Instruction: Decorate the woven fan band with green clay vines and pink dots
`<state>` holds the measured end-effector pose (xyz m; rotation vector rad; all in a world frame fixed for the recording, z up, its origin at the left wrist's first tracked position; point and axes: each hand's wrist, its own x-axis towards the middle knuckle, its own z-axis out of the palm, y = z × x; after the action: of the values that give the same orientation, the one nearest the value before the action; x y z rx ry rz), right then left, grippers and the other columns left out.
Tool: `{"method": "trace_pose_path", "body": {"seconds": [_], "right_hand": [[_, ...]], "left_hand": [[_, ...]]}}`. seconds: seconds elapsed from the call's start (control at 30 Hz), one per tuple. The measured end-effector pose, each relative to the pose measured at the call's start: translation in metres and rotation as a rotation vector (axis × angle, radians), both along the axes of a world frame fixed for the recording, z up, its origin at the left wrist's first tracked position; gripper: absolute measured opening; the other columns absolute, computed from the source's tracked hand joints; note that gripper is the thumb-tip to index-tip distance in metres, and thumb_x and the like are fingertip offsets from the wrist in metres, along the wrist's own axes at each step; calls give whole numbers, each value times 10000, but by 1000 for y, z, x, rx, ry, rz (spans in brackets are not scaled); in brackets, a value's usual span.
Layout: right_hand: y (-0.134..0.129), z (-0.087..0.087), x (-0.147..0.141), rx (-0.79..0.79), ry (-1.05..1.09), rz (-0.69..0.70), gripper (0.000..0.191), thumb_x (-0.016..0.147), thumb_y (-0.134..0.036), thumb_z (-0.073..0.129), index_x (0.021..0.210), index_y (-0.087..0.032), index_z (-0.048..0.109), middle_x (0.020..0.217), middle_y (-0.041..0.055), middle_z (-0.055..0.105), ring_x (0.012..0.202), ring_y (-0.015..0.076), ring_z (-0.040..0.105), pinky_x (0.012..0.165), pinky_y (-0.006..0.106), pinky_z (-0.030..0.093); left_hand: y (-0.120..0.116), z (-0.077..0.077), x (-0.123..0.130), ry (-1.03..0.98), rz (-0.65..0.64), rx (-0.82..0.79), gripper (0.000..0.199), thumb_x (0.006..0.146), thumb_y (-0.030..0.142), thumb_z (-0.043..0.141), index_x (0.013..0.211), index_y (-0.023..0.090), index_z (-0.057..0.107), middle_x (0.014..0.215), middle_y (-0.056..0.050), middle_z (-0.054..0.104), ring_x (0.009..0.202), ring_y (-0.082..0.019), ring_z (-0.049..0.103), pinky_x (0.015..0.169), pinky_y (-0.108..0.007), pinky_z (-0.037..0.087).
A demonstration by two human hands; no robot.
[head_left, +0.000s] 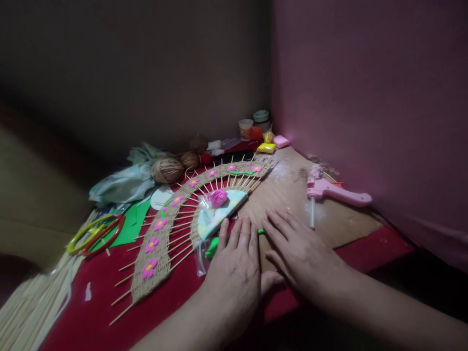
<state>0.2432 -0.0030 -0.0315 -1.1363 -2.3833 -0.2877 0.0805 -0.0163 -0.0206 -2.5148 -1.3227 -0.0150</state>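
A: Where was the green strand [261, 231]?
B: On the brown board [347, 230], between the left grip [237, 263] and the right grip [300, 248].
A: What state was each grip in?
B: Both lay palm-down, fingers extended, clasping nothing visible; palm contact was hidden.
A: How did the strand likely handle?
B: Probably light, soft and easily dented; mid-length suited a gentle fingertip pinch.

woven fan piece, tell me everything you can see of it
The arched woven fan piece lies flat, mostly on the red surface, its far end reaching the brown board. Two tan, twine-like bands cross thin pale sticks. Pink, yellow-centred flowers and green bits dot the outer band; a pale patterned semicircle inside bears a pink lump. Whether the left hand touches it is unclear.
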Motion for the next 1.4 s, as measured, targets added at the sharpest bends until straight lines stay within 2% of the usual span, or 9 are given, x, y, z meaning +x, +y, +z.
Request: {"method": "trace_pose_path", "body": {"seconds": [0.23,0.37,0.53,0.77,0.9,1.0,1.1,1.27,1.4], "right_hand": [[5,-4,3,-28,39,84,347,872,-129,445,1158,-22,608,1200,210,613,1128,321,559,952,490,465],[6,0,3,-104,175,26,247,885,-163,455,988,-74,661,1103,198,642,1036,289,598,864,454,524],[12,5,4,-96,172,108,255,883,-91,423,873,-72,677,1037,191,657,979,267,616,829,407,535],[10,3,10,98,56,73,367,858,-32,347,1066,15,646,1094,223,661,1014,309,625,877,477,518],[-6,-6,6,68,0,56,380,912,-192,401,1165,9,600,1225,206,596,1149,317,547,955,489,467],[-21,-12,7,20,-54,54,556,899,-419,459,1238,14,542,1304,221,521,1223,354,467,963,511,452],[-24,-14,8,6,-110,47,704,851,-562,470,1268,3,517,1344,226,473,1265,379,405,984,530,421],[3,-9,3,-137,-196,-42,750,854,-602,424,1332,-24,450,1415,214,376,1316,378,318,1052,558,308],[0,-11,3,-89,-217,-11,803,826,-631,449,1330,-6,444,1405,230,384,1300,392,340,1037,560,330]], "left_hand": [[-4,-1,-1,7,0,-39,834,838,691,324,1302,16,481,1374,-228,429,1304,-345,377,1077,-559,259],[-7,0,-1,0,-8,-56,825,830,687,360,1297,20,490,1380,-235,414,1313,-351,357,1080,-559,256],[-9,0,-1,-10,1,-80,834,825,686,377,1316,18,465,1387,-240,395,1319,-352,345,1081,-563,251],[-8,3,3,-26,-3,-78,847,837,678,361,1332,-5,432,1391,-247,389,1323,-356,336,1087,-566,234],[-10,0,5,-29,-31,-69,826,866,670,270,1343,13,425,1397,-222,393,1324,-347,340,1081,-562,242],[-19,-4,3,-34,-77,-67,805,890,647,204,1335,20,440,1381,-211,422,1308,-348,368,1052,-573,275],[-22,-5,1,-46,-131,-49,805,894,641,172,1328,23,452,1384,-204,423,1303,-350,376,1031,-561,300],[-2,2,3,-26,6,-89,825,869,673,241,1343,24,430,1404,-212,392,1326,-340,341,1084,-547,227],[-4,0,0,-31,-58,-74,832,872,673,218,1344,21,428,1401,-208,398,1322,-338,349,1078,-551,236]]}}
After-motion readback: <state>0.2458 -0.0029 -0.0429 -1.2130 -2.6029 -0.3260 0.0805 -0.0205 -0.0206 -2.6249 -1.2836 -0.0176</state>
